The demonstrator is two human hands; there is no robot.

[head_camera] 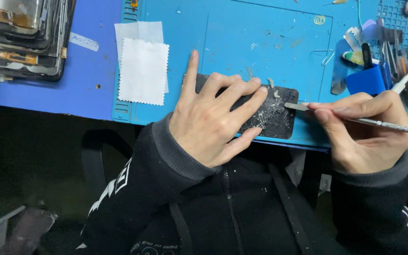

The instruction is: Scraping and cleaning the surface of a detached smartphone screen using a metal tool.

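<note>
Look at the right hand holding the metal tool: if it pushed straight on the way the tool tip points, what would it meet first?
The right hand aims the metal tool leftward; its tip would first meet the dark panel's right edge, then probably the left hand's fingers.

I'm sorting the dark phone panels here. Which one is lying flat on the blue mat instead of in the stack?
The black panel under the left hand, strewn with pale scrapings. The others sit piled in the stack at the table's top left corner.

Landmark: black panel (270,111). Above it the blue mat (242,38) lies open, only small debris and a paper clip (326,56). Left of panel: white wipes (142,71), then stacked screens (24,33) well apart. Right of panel crowded: blue cup (365,81), loose tools (397,47). Left hand (208,123) covers panel's left half; right hand (364,127) with metal spudger (308,107) blocks its right edge.
</note>
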